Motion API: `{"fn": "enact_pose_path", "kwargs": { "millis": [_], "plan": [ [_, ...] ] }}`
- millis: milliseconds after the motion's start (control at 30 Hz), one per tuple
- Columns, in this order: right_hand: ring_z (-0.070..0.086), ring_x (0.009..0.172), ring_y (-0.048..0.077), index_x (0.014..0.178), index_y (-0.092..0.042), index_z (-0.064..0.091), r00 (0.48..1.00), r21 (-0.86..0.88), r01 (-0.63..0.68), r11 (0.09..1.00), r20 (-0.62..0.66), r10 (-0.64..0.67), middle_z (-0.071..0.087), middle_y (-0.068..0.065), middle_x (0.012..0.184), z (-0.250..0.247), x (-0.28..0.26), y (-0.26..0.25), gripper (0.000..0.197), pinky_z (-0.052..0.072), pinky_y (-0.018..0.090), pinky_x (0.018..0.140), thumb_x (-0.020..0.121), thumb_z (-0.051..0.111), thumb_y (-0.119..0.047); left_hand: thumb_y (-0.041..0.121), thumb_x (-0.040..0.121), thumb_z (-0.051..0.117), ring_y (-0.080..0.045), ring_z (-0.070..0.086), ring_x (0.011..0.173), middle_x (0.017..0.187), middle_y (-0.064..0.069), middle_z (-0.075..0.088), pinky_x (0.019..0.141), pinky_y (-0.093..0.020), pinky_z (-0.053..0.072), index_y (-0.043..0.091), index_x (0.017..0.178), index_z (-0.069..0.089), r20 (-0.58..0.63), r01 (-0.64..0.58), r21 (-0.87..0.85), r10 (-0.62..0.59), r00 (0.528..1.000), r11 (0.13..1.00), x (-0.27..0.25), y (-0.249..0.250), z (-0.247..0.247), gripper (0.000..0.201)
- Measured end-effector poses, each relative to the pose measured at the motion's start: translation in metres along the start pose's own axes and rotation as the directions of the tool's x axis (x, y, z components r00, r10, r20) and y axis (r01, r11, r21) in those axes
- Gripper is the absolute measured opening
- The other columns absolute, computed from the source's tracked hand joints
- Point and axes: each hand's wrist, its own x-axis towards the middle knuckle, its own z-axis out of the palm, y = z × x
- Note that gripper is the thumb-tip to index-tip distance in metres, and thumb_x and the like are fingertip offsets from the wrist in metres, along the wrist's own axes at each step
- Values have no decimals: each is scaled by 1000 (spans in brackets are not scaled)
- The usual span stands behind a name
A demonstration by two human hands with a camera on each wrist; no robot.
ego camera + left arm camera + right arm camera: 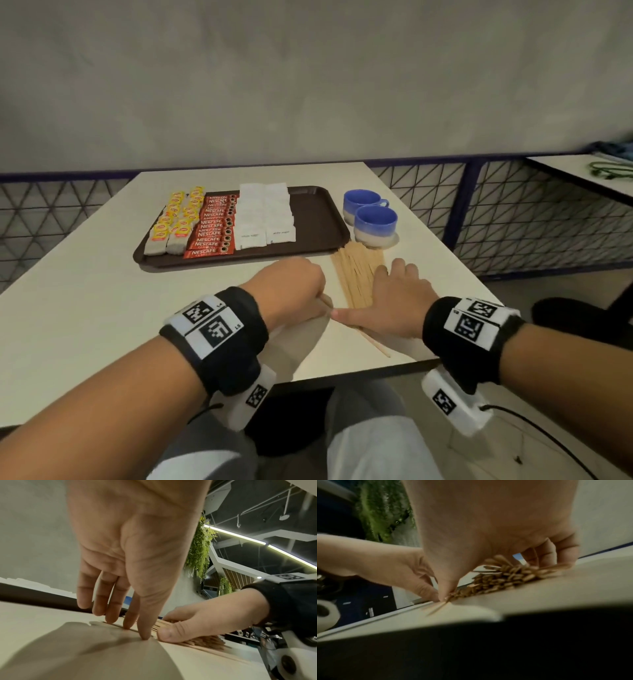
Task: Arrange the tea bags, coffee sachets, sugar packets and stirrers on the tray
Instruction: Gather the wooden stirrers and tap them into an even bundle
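Note:
A brown tray carries rows of yellow-tagged tea bags, red coffee sachets and white sugar packets; its right part is bare. A pile of wooden stirrers lies on the table in front of the tray's right corner. My right hand cups the pile, thumb along its near-left side, fingers curled down over its right side. My left hand stands at the pile's left edge, its fingertips pressing loose stirrers onto the table.
Two blue cups stand right of the tray, just behind the pile. One stirrer sticks out toward the table's front edge. Another table is at the far right.

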Motion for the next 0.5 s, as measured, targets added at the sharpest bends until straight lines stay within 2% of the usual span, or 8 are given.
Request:
{"fn": "enact_pose_path", "kwargs": {
  "millis": [100,167,267,367,433,500],
  "plan": [
    [42,118,28,142,-14,39,992,-6,124,992,-8,-124,41,10,128,3,-8,7,94,48,44,95,82,40,-86,43,94,63,-27,57,109,117,-8,60,85,-37,50,17,119,64,-20,-29,102,31,999,994,0,5,1,37],
    [43,113,25,143,-16,38,977,-10,210,978,-22,-210,41,9,126,5,-16,13,76,47,44,94,93,40,-72,45,88,69,-28,48,116,126,-8,50,90,-39,47,19,128,51,-50,-69,115,75,996,991,0,7,-1,51],
    [42,110,23,147,-19,34,948,-52,314,948,-37,-316,42,8,126,11,-27,18,63,47,42,94,100,38,-60,50,79,75,-25,36,137,149,-2,39,107,-42,41,28,146,37,-38,-167,91,171,985,982,1,11,-4,80],
    [44,109,22,148,-19,33,920,-100,383,918,-47,-389,44,9,129,13,-30,21,59,47,40,93,103,38,-56,41,81,76,-24,14,157,168,1,21,125,-44,25,30,159,24,85,-195,34,192,978,980,7,17,-6,95],
    [44,107,22,148,-19,34,909,-92,409,908,-42,-414,44,8,128,11,-27,22,57,46,39,93,103,38,-55,41,81,73,-25,11,158,168,1,24,127,-46,21,31,158,27,148,-185,-17,186,971,983,11,18,-3,91],
    [44,103,20,145,-20,37,901,-71,429,900,-40,-432,44,8,125,10,-22,21,56,46,38,92,102,40,-55,46,84,68,-26,25,154,156,1,41,127,-46,21,32,151,38,166,-186,-71,195,967,980,14,16,2,74]
  ]
}}
